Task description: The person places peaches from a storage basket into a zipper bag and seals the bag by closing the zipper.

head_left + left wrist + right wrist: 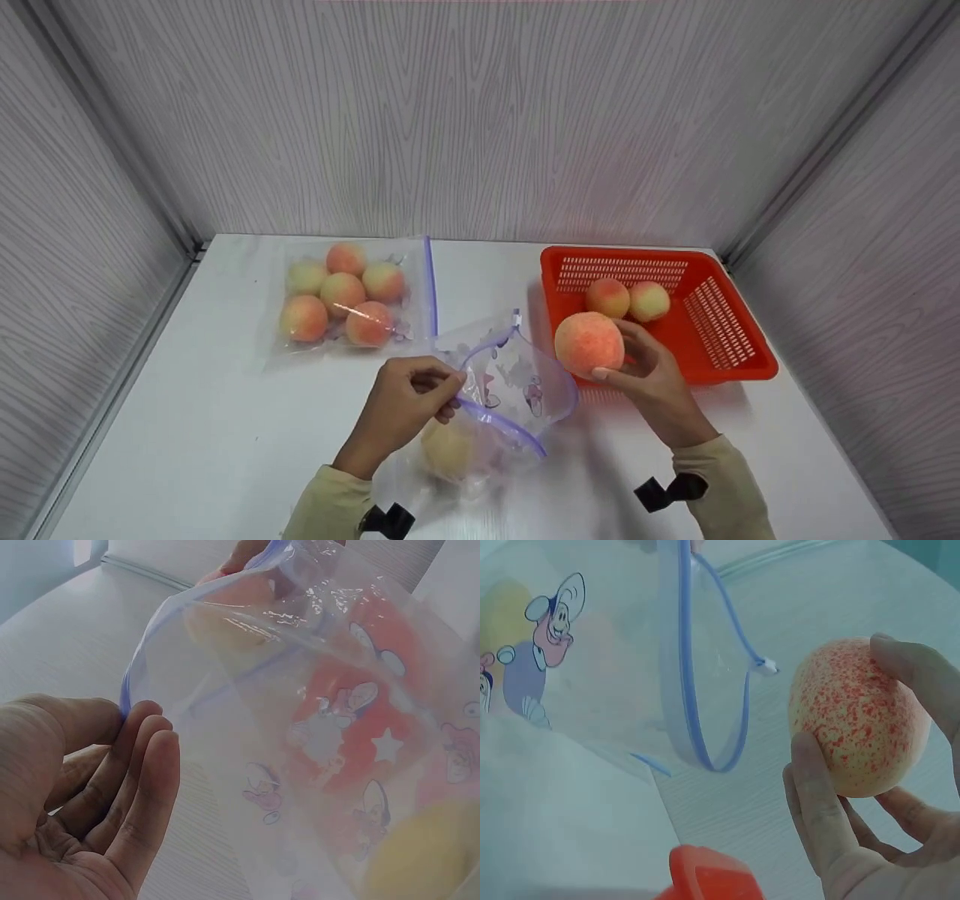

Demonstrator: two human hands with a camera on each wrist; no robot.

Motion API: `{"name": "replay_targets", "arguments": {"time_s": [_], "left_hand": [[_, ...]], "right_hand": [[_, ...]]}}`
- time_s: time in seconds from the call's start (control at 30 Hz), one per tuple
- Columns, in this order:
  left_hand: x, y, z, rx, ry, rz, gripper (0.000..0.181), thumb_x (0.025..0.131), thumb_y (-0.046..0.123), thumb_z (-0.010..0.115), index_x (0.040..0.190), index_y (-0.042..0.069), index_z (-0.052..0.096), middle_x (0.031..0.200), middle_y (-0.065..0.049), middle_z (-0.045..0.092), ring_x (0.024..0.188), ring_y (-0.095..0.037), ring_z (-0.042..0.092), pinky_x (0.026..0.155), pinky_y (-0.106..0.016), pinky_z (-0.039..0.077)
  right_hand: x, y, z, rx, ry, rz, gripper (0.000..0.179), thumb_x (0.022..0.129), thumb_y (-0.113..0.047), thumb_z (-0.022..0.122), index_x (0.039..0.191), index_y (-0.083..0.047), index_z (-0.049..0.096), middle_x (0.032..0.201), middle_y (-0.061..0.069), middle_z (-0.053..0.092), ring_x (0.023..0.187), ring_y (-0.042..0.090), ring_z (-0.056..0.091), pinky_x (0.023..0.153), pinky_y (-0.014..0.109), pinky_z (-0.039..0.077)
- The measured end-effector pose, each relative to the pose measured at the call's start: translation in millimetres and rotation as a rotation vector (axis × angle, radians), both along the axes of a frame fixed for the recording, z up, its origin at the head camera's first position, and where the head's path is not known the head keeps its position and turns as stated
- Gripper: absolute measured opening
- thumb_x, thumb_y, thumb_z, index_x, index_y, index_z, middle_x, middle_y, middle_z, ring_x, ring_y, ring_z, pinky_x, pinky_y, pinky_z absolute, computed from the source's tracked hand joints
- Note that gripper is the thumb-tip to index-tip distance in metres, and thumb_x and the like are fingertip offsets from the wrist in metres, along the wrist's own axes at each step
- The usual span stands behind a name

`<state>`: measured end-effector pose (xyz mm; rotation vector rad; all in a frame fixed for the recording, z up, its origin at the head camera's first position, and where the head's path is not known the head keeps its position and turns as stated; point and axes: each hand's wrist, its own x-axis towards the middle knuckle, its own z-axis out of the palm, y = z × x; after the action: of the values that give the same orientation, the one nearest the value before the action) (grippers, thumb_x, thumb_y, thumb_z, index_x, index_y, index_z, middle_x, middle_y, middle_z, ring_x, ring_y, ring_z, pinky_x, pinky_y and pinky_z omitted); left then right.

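In the head view my left hand (411, 397) pinches the purple-edged mouth of a clear zip bag (525, 375) printed with cartoon figures. The bag's mouth gapes toward the right, and a pale peach (448, 448) lies inside it. My right hand (652, 375) grips another peach (589, 345) between thumb and fingers, held up by the near left corner of the red basket. In the right wrist view that peach (855, 720) shows red speckles and stands apart from the zip bag's mouth (686, 652). A white slider (766, 666) sits on the zip.
The red plastic basket (731, 322) at the right holds two more peaches (628, 298). At the back left lies a second zip bag (412, 330) with several peaches in it. Grey wood-grain panels (480, 120) stand behind and beside the white table (187, 420).
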<state>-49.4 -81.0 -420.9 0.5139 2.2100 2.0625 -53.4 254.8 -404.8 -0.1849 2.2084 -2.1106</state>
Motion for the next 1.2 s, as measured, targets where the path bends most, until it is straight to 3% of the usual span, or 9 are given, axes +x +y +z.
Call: {"name": "replay_targets", "arguments": {"time_s": [0.33, 0.9, 1.2], "left_hand": [[-1.4, 0.5, 1.5, 0.001, 0.024, 0.001, 0.020, 0.095, 0.016, 0.073, 0.089, -0.003, 0.074, 0.072, -0.010, 0.070, 0.060, -0.020, 0.069, 0.057, -0.036, 0.062], [-1.5, 3.6, 4.6, -0.050, 0.058, 0.002, 0.017, 0.097, 0.016, 0.071, 0.091, 0.000, 0.073, 0.072, -0.007, 0.068, 0.060, -0.016, 0.065, 0.059, -0.031, 0.060], [-5.5, 4.4, 0.8, -0.051, 0.078, -0.020, 0.020, 0.097, 0.018, 0.070, 0.089, 0.000, 0.073, 0.071, -0.005, 0.068, 0.059, -0.017, 0.065, 0.059, -0.031, 0.060]], "right_hand": [[9.6, -18.0, 2.7, 0.094, 0.048, 0.075, 0.071, 0.080, -0.006, 0.084, 0.142, -0.018, 0.053, 0.142, 0.006, 0.055, 0.126, 0.032, 0.054, 0.102, 0.047, 0.051], [9.4, -33.1, -0.7, 0.144, 0.111, 0.216, 0.072, 0.078, -0.007, 0.087, 0.141, -0.013, 0.055, 0.134, 0.014, 0.058, 0.112, 0.039, 0.061, 0.092, 0.044, 0.058], [8.0, -25.9, -0.7, 0.151, 0.106, 0.178, 0.054, 0.083, -0.004, 0.081, 0.132, -0.006, 0.060, 0.111, 0.019, 0.064, 0.102, 0.041, 0.060, 0.089, 0.038, 0.058]]}}
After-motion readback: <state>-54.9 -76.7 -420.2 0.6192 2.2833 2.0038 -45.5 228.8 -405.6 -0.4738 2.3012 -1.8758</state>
